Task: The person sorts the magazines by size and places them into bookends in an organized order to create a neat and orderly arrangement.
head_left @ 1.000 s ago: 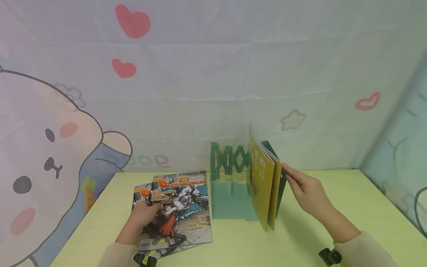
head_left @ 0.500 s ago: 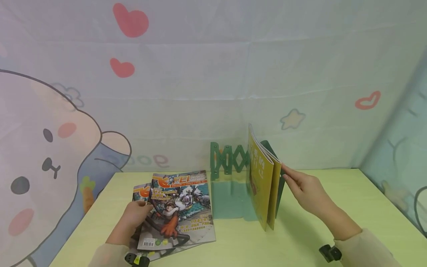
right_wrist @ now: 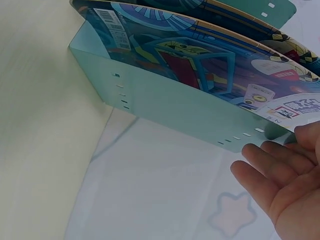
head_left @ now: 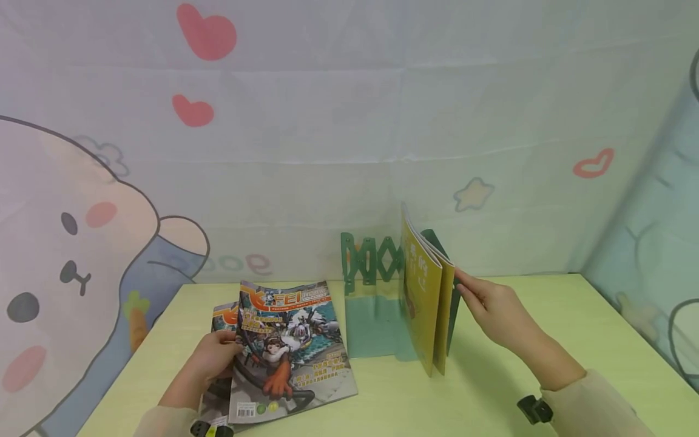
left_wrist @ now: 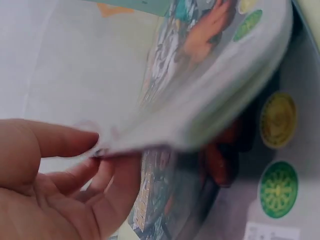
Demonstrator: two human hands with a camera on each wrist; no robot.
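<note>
The top magazine [head_left: 289, 349] lies on a second magazine [head_left: 221, 315] at the bench's [head_left: 491, 400] near left; its left edge is pinched and lifted by the left hand [head_left: 210, 361]. Thin, light and floppy, it is judged best supported under the spine. Flat right-hand fingers [head_left: 469, 291] steady yellow booklets [head_left: 423, 297] upright in the green rack [head_left: 371, 264].

Soft, even, bright light is seen throughout; no glare. A faint shadow is cast beneath the right hand [head_left: 494, 309]. Edges of the head view are bent. Magazine pages [left_wrist: 200, 80] just above the left hand [left_wrist: 55, 185] are heavily blurred.
</note>
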